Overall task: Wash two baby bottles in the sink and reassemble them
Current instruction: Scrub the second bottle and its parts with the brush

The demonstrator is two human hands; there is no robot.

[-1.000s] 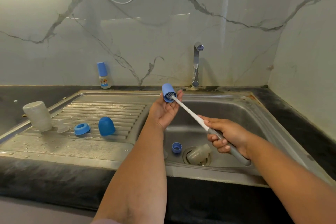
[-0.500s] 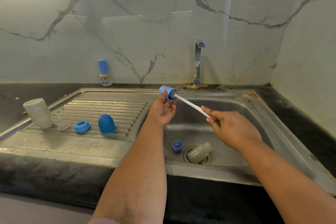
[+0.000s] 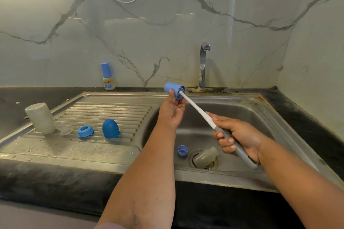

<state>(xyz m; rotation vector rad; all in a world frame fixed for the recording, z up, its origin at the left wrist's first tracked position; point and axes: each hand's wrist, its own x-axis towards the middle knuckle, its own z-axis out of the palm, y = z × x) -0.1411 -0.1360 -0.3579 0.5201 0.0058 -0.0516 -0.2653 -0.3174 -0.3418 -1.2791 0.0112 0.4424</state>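
Note:
My left hand (image 3: 173,112) pinches a light blue bottle cap (image 3: 173,90) above the sink's left edge. My right hand (image 3: 238,136) grips the grey handle of a bottle brush (image 3: 199,111), whose bristle head sits inside the cap. In the basin (image 3: 242,115) a clear bottle body (image 3: 204,157) lies on the drain beside a blue screw ring (image 3: 182,150). On the drainboard (image 3: 55,147) stand an upturned clear bottle (image 3: 40,118), a clear teat (image 3: 65,130), a blue ring (image 3: 85,131) and a dark blue cap (image 3: 110,128).
A small assembled bottle with a blue cap (image 3: 107,77) stands against the marble wall behind the drainboard. The tap (image 3: 203,65) rises at the back of the basin, with no water running. Black countertop (image 3: 305,122) borders the sink on all sides.
My right hand slid back down the brush shaft to the grey handle, pulling toward me. The cap in my left hand rose slightly and stays on the brush head.

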